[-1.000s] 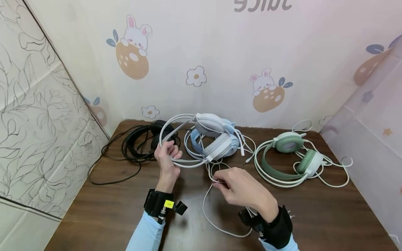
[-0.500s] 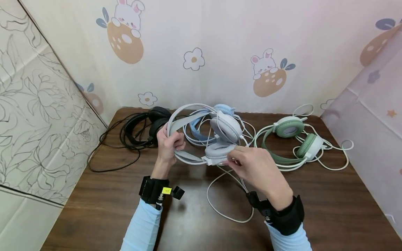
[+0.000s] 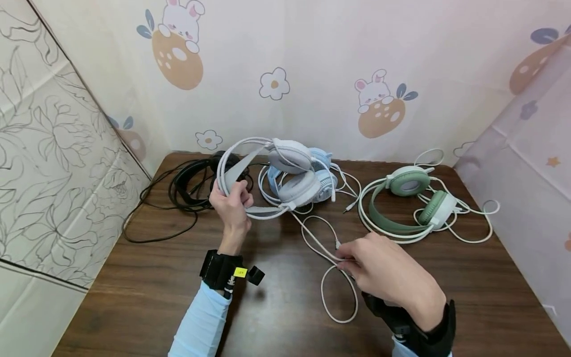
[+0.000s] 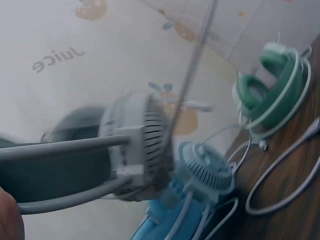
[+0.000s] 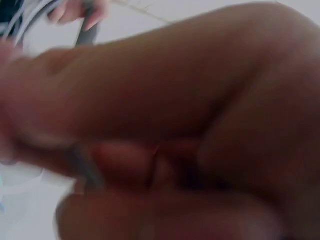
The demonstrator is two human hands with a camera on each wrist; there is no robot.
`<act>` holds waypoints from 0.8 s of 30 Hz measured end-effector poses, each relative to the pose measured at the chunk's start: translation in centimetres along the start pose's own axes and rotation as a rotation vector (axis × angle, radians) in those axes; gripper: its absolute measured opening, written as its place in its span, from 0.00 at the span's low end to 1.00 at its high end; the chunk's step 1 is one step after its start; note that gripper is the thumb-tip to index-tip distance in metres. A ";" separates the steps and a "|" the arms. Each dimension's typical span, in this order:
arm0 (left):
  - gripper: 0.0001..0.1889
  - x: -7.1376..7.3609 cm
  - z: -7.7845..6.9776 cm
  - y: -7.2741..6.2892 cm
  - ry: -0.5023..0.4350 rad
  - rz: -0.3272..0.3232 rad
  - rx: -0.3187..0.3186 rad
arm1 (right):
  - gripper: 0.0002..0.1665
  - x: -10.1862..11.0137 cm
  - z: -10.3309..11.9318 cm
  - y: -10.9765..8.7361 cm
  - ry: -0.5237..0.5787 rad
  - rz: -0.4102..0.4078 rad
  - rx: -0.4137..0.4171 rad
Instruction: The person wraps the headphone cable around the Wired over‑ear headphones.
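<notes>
White headphones with grey cushions (image 3: 300, 188) are held up above the table by my left hand (image 3: 233, 206), whose fingers grip the headband. In the left wrist view their slotted earcup (image 4: 137, 145) stands at the middle, blurred. My right hand (image 3: 388, 267) pinches the white cable (image 3: 318, 243) of these headphones, which runs taut from the lower earcup to the fingertips. A loop of that cable (image 3: 341, 321) hangs down over the tabletop beside the right hand. In the right wrist view my fingers (image 5: 125, 95) fill most of the picture, and the cable is largely hidden.
Behind the held pair lie light blue headphones (image 3: 327, 183) with white cables. Black headphones (image 3: 187, 183) and their cord rest at the back left. Green and white headphones (image 3: 408, 181) sit at the right on the dark wooden table (image 3: 147, 292). A patterned curtain (image 3: 312, 84) hangs behind.
My right hand has moved from the lower earcup down and to the right, drawing the cable out straight. The left hand has shifted the white headphones slightly left and up.
</notes>
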State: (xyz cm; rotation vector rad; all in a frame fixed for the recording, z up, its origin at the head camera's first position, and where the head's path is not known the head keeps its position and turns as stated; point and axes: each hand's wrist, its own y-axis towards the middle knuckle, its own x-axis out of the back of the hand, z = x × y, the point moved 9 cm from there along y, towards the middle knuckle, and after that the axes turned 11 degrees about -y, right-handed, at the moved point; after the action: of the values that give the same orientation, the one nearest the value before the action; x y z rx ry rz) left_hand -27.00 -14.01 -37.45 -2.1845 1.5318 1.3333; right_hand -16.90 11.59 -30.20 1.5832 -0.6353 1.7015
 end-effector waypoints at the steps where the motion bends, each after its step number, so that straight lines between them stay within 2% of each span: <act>1: 0.09 0.0 -0.1 0.0 0.005 0.001 -0.004 | 0.14 0.3 0.5 0.1 -0.010 -0.052 0.033; 2: 0.10 -0.1 -0.2 0.0 0.024 0.015 -0.004 | 0.13 0.8 0.9 0.2 -0.024 -0.122 0.067; 4: 0.11 -0.8 -0.2 -0.1 0.092 0.099 0.014 | 0.11 1.9 1.3 0.3 -0.068 -0.290 0.119; 6: 0.13 -1.8 -0.2 -0.3 0.187 0.227 0.045 | 0.07 2.9 1.1 0.4 -0.108 -0.434 0.137; 8: 0.18 -2.8 0.1 -0.8 0.260 0.365 0.097 | 0.01 3.5 0.3 0.4 -0.122 -0.537 0.141; 10: 0.20 -3.7 0.7 -1.3 0.286 0.483 0.184 | 0.11 3.9 -0.7 0.3 -0.138 -0.611 0.137; 12: 0.20 -4.4 1.5 -2.0 0.269 0.569 0.289 | 0.21 4.2 -1.9 0.1 -0.161 -0.675 0.125; 14: 0.16 -4.8 2.2 -2.7 0.223 0.619 0.392 | 0.28 4.3 -3.0 -0.1 -0.183 -0.734 0.117; 17: 0.13 -5.0 2.9 -3.5 0.112 0.645 0.519 | 0.27 4.0 -4.4 0.0 -0.132 -0.775 0.121; 21: 0.11 -5.1 3.6 -4.2 -0.080 0.666 0.630 | 0.05 3.5 -6.0 0.8 0.047 -0.797 0.142; 22: 0.11 -5.3 3.7 -4.4 -0.135 0.679 0.650 | 0.04 3.4 -6.5 1.0 0.098 -0.810 0.136; 24: 0.13 -5.6 3.7 -4.6 -0.261 0.711 0.676 | 0.15 3.2 -7.8 1.5 0.197 -0.832 0.104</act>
State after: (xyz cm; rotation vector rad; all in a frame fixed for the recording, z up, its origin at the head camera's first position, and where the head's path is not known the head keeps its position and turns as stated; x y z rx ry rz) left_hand -25.76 -6.01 -37.12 -1.0587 2.2986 0.9474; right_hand -22.98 17.19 -27.89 1.4284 0.2123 1.2274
